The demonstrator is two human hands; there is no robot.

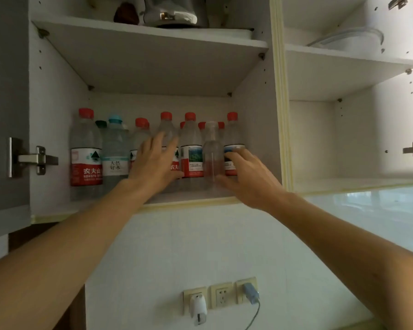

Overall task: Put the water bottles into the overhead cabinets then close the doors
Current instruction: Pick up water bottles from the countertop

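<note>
Several water bottles stand on the bottom shelf point(191, 200) of the open left overhead cabinet, most with red caps and red-and-white labels. A blue-capped bottle point(115, 151) is second from the left, beside a red-capped bottle point(85, 148). My left hand point(156, 164) lies with spread, straight fingers against a red-capped bottle point(166, 126) in the middle. A clear bottle with no label point(212, 151) stands at the front right. My right hand point(244, 177) reaches beside it, its fingers resting against the rightmost red-capped bottle point(233, 139). Both cabinet doors are open.
The upper shelf holds a shiny metal pot point(171, 14) and a dark object. The right cabinet point(353, 139) has a bare lower shelf and a white container point(351, 40) above. Door hinges point(34, 159) jut out at the left. Wall sockets point(221, 297) with plugs sit below.
</note>
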